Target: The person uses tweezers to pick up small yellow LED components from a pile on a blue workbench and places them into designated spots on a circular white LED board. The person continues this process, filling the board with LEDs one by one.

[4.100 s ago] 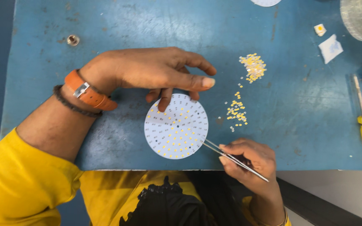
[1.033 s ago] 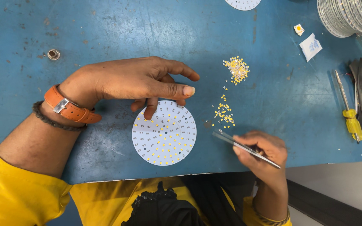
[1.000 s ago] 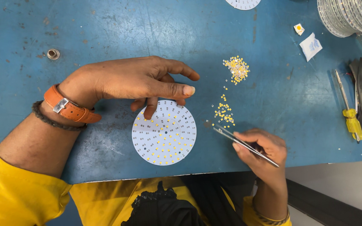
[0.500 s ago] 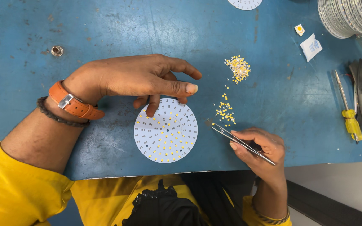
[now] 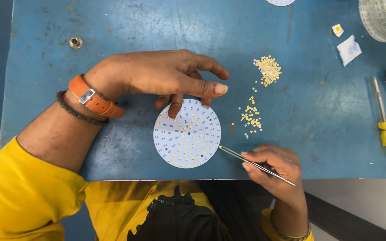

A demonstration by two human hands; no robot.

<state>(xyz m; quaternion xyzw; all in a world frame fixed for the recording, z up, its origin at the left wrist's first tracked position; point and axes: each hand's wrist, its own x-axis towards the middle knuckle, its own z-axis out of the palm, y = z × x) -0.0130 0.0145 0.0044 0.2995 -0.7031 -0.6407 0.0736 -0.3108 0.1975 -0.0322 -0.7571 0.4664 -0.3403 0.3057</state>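
White round circuit board (image 5: pixel 187 134) lies between both hands. Left hand (image 5: pixel 157 76) spreads loosely open just above it, 1 fingertip pressing its upper edge. Right hand (image 5: pixel 273 167), just beside, pinches tweezers (image 5: pixel 255 165) whose tips touch the board's right rim.

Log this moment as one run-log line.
left hand: fingers on round white board | right hand: holds tweezers, tip at board's right edge | yellow chips: loose on blue table
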